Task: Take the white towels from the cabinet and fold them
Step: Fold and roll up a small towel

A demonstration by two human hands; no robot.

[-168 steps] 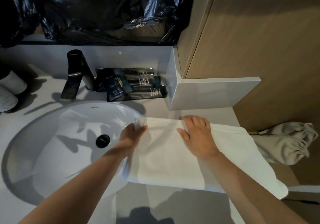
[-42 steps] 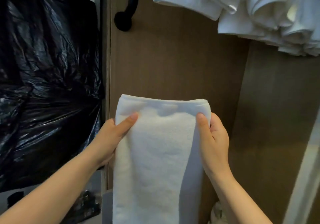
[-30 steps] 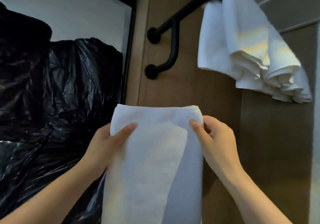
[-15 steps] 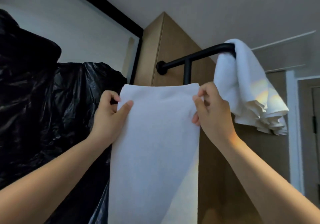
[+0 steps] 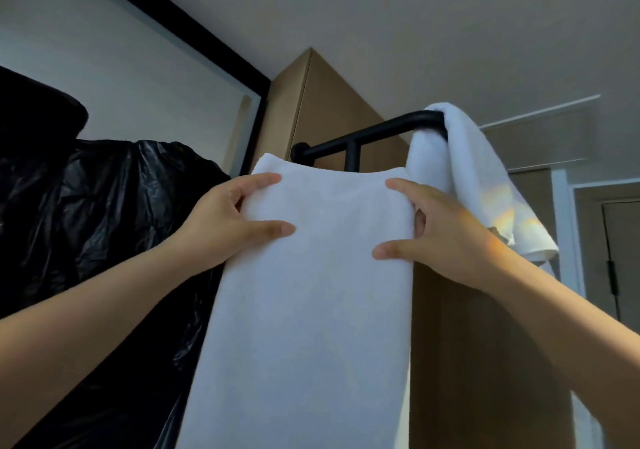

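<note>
Behind stands a brown wooden cabinet panel (image 5: 329, 102). The left hand (image 5: 221, 226) and the right hand (image 5: 446, 237) each pinch one upper side of the folded white terry towel (image 5: 311, 310). It seems soft, light and limp, so it is best held at both edges.

Angled upward toward a plain off-white ceiling (image 5: 415, 32), in dim, cool light. At left, a thick black frame bar (image 5: 173, 29) slanting across a pale grey wall panel (image 5: 104, 67); below it, crumpled glossy black plastic sheeting (image 5: 104, 223). In the middle, a tall tan wood-grain panel (image 5: 329, 102), with a matte black metal rail (image 5: 363, 135) fixed to it by a round mount. At far right, a white door frame (image 5: 562, 226) around a dark brown door (image 5: 620, 258).
</note>
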